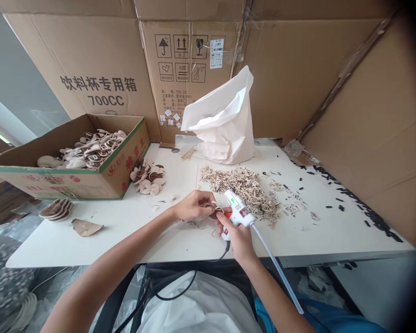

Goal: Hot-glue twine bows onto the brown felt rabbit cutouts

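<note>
My right hand is wrapped round a white hot glue gun with a green light on its side. A long translucent glue stick juts out of the gun's back end, toward me. Between the fingertips of my left hand is a small dark brown and cream felt piece, close to the gun's orange nozzle end. My fingers partly cover both the piece and the nozzle. A black cord runs down from the gun's handle over the table edge.
Beyond my hands lies a heap of small beige strips. Felt pieces are piled beside a cardboard box of similar ones. A white bag stands at the back; black bits lie along the right side. Cardboard walls enclose the table.
</note>
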The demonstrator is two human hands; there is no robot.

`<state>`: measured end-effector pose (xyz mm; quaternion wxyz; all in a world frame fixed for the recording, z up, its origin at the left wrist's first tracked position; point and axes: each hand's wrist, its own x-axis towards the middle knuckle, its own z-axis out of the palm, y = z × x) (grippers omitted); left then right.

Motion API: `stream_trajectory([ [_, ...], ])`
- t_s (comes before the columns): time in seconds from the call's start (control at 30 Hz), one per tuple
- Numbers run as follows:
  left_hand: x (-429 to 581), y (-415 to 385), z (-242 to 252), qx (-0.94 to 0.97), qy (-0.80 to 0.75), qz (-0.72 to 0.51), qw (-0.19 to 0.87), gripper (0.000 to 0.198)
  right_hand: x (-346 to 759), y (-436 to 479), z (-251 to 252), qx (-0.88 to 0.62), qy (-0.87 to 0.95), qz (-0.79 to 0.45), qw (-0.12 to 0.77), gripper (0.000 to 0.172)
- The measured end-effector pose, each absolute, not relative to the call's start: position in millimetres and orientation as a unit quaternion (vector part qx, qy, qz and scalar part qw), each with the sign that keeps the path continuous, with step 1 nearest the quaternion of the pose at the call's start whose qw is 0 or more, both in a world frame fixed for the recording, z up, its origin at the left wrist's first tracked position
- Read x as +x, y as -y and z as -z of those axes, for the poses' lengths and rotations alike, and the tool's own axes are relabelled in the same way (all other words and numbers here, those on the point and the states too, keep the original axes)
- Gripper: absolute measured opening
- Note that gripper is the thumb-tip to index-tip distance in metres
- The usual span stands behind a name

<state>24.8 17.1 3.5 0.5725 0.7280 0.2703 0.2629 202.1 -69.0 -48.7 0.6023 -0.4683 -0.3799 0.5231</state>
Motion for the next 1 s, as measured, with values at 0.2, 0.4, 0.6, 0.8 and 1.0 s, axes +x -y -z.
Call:
stream_trajectory([
  [0.2, 25.3, -16.9, 1.7, 0.707, -0.251, -0.270, 0.603, 0.018, 201.3, 68.9, 47.8, -0.480, 0.371, -0.516, 0.606, 0.039],
  [0.4, 27.9, -16.1, 2.7, 0.693, -0.250, -0.259, 0.624, 0.023, 201.8, 68.1, 47.4, -0.482, 0.357, -0.511, 0.616, 0.041],
  [0.6, 28.0, -16.0, 1.8, 0.705, -0.219, -0.248, 0.627, 0.030, 200.8, 67.6, 45.5, -0.491, 0.341, -0.493, 0.632, 0.040],
  [0.8, 28.6, -18.0, 5.9, 0.697, -0.267, -0.279, 0.604, 0.035, 199.6, 68.5, 38.2, -0.486, 0.337, -0.498, 0.634, 0.039],
  [1.0, 29.8, -21.9, 7.4, 0.660, -0.341, -0.362, 0.563, 0.036, 201.0, 69.0, 39.6, -0.466, 0.330, -0.499, 0.652, 0.031],
])
